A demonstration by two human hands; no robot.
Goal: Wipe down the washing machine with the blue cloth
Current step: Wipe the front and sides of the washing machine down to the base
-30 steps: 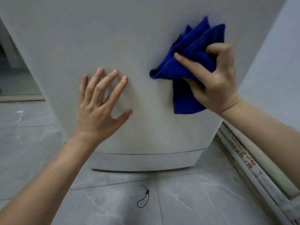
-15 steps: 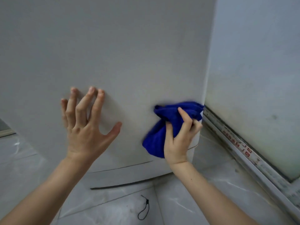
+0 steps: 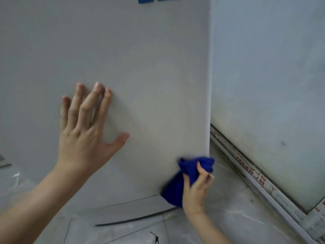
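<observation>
Our right hand (image 3: 196,189) grips the cloth (image 3: 177,184) at the washer's (image 3: 140,76) lower right corner, while our left hand (image 3: 86,132) rests flat, fingers spread.

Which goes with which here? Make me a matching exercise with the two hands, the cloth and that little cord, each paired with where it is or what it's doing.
Things:
1. left hand
2. right hand
3. blue cloth
4. black cord

States:
A. lying on the floor tiles
B. bunched at the machine's lower right corner
C. fingers straight, flat against the front of the washing machine
D. fingers curled round fabric

Pairs: 1-C, 2-D, 3-B, 4-A
</observation>
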